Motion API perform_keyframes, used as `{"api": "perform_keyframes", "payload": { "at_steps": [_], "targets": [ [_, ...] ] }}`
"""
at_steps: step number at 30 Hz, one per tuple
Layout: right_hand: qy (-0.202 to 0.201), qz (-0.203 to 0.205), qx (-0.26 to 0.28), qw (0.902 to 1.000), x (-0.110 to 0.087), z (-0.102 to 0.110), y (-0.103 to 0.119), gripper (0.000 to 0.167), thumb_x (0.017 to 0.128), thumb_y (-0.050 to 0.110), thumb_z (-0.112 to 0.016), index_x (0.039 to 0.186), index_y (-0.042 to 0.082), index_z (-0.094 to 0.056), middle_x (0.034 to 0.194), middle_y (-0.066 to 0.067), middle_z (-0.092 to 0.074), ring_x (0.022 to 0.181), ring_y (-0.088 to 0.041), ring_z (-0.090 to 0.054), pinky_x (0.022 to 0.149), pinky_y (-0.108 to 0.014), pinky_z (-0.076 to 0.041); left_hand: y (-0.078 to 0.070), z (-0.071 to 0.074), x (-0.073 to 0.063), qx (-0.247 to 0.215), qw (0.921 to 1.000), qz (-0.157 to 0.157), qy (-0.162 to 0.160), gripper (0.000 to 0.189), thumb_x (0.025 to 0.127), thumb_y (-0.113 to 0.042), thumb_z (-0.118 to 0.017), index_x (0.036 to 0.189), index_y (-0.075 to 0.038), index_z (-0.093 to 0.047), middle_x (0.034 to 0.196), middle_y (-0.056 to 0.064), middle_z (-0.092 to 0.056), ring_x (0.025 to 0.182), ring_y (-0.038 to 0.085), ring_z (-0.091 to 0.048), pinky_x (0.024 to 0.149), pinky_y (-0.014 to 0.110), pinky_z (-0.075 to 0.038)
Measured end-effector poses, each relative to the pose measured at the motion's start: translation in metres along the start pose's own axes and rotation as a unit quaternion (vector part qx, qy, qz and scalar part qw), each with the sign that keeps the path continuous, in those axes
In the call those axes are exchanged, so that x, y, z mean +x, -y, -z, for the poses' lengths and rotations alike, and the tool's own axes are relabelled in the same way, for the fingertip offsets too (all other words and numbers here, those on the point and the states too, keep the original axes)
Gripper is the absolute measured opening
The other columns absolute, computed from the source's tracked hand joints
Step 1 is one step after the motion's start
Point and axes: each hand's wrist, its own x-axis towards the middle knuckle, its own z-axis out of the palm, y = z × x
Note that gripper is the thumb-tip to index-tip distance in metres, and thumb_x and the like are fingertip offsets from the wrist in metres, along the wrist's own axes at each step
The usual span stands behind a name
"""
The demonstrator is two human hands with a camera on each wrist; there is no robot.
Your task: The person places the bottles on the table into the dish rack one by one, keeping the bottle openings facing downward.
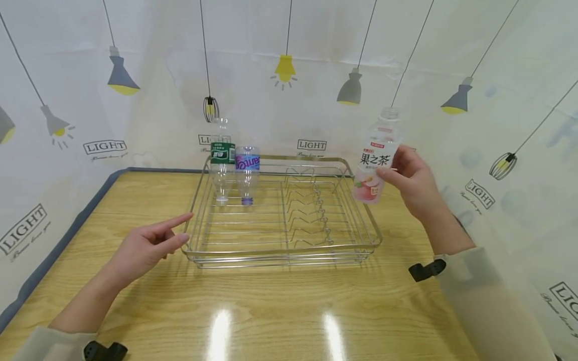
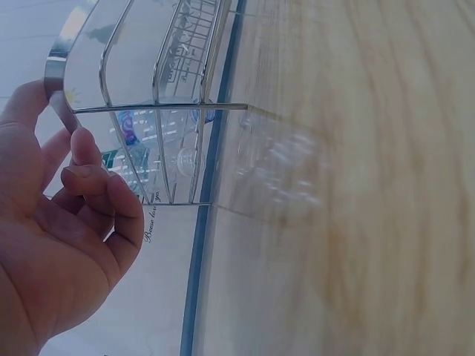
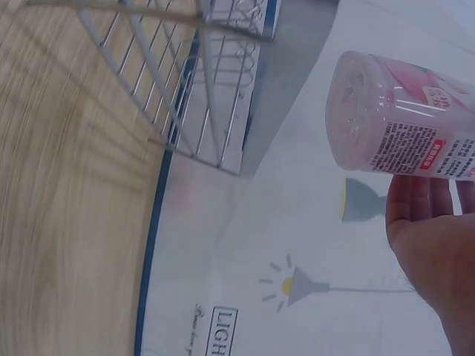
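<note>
My right hand (image 1: 417,188) grips a clear plastic drink bottle (image 1: 377,158) with a pink-and-white label, between thumb and fingers. The bottle leans slightly, mouth up, above the right rim of a metal wire dish rack (image 1: 284,250). Its round base (image 3: 356,111) shows in the right wrist view. At the rack's left rim, my left hand (image 1: 146,245) pinches the metal band with thumb and index finger; the other fingers (image 2: 126,215) are curled. Inside the rack, at the back left, a green-labelled bottle (image 1: 223,153) and a purple-labelled bottle (image 1: 247,165) stand upside down.
The rack sits on a wood-grain table (image 1: 271,311), close to the back edge. A light curtain (image 1: 253,65) printed with hanging lamps stands behind and at both sides. Wire dividers (image 1: 307,210) rise in the rack's right half.
</note>
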Motion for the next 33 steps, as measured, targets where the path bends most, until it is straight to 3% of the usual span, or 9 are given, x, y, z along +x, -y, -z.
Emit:
{"api": "perform_keyframes", "payload": {
  "at_steps": [12, 20, 29, 33],
  "targets": [
    [0.046, -0.038, -0.044, 0.9973, 0.001, -0.041, 0.010, 0.057, 0.104, 0.005, -0.074, 0.154, 0.020, -0.051, 0.131, -0.004, -0.067, 0.112, -0.021, -0.066, 0.095, -0.024, -0.060, -0.002, 0.001, 0.000, 0.005, 1.0000, -0.001, 0.006, 0.054, 0.111, -0.034, -0.068, 0.162, -0.019, -0.057, 0.082, -0.003, -0.059, 0.070, 0.019, -0.050, 0.058, 0.033, -0.043],
    [0.087, -0.066, -0.037, 0.9933, 0.001, -0.070, 0.011, 0.058, 0.103, 0.004, -0.074, 0.153, 0.018, -0.048, 0.137, -0.005, -0.065, 0.117, -0.023, -0.067, 0.097, -0.028, -0.062, -0.001, 0.001, 0.000, 0.011, 0.9999, -0.005, 0.003, 0.054, 0.111, -0.033, -0.069, 0.162, -0.019, -0.057, 0.083, -0.001, -0.061, 0.071, 0.019, -0.052, 0.058, 0.033, -0.043],
    [0.112, -0.061, -0.035, 0.9913, 0.003, -0.091, 0.013, 0.062, 0.102, 0.000, -0.074, 0.156, 0.012, -0.045, 0.141, -0.010, -0.062, 0.121, -0.027, -0.065, 0.100, -0.032, -0.062, -0.004, 0.005, 0.003, 0.043, 0.9991, 0.001, 0.003, 0.055, 0.109, -0.035, -0.072, 0.160, -0.020, -0.060, 0.088, 0.003, -0.067, 0.071, 0.016, -0.051, 0.059, 0.033, -0.041],
    [0.114, -0.048, -0.031, 0.9918, 0.004, -0.095, 0.013, 0.063, 0.101, -0.002, -0.073, 0.156, 0.010, -0.046, 0.138, -0.010, -0.062, 0.120, -0.027, -0.066, 0.099, -0.032, -0.062, -0.014, 0.009, 0.006, 0.048, 0.9984, -0.023, -0.016, 0.054, 0.107, -0.031, -0.075, 0.157, -0.017, -0.062, 0.088, -0.003, -0.066, 0.070, 0.015, -0.051, 0.058, 0.033, -0.041]
  ]
}}
